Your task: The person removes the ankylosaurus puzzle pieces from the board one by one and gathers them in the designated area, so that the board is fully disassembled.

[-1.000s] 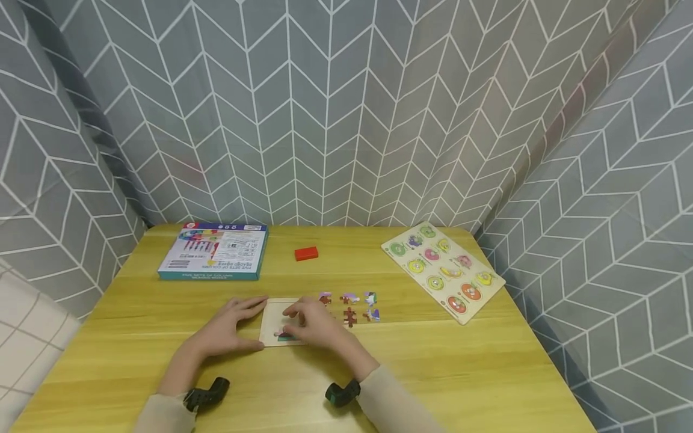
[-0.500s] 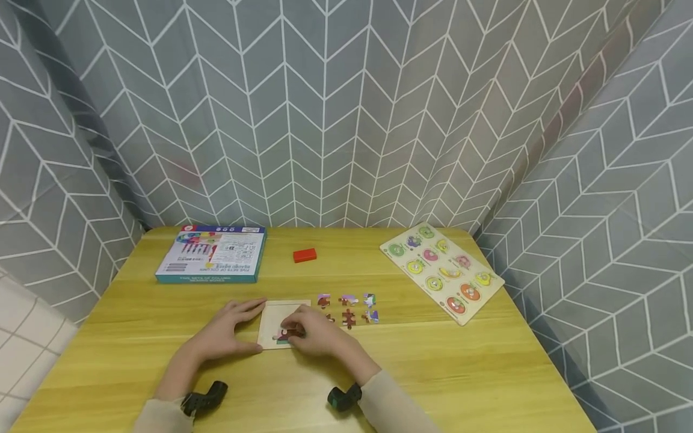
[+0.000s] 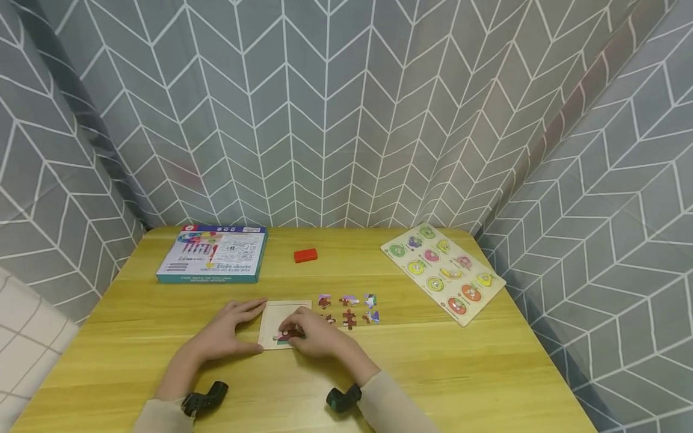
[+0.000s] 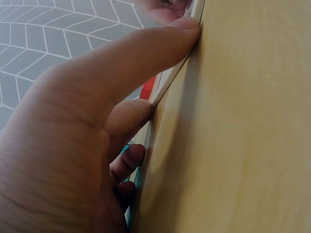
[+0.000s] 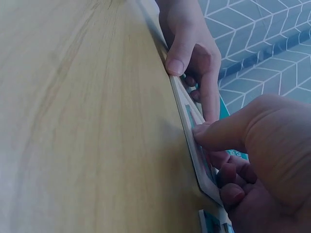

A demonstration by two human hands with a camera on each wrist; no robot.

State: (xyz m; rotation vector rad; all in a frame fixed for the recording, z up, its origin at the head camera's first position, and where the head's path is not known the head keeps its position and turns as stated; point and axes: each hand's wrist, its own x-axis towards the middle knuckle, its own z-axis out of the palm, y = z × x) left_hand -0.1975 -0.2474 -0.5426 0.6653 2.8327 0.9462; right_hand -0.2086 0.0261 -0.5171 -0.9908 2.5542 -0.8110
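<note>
A small square wooden puzzle tray [image 3: 271, 319] lies flat on the table, with jigsaw pieces in pink, dark red and teal along its near side. My left hand [image 3: 230, 331] spans its left side, thumb at the near corner and index finger at the far corner, both fairly straight. My right hand [image 3: 316, 334] is over the tray's right part, thumb and fingers pinching a dark red jigsaw piece [image 3: 292, 334] low in the tray. In the right wrist view, the thumb [image 5: 204, 132] is down on it, and the curled fingers hide much of it.
Several loose jigsaw pieces [image 3: 349, 319] lie in two rows just right of the tray. Further back are a flat teal-edged box [image 3: 213, 255], a small red block [image 3: 305, 255] and a wooden fruit peg puzzle board [image 3: 444, 273]. A grey patterned curtain [image 3: 325, 120] surrounds the table.
Over the last second my right hand has lowered its fingers into the tray's near part, and a dark red piece now shows under them. The left hand keeps its place.
</note>
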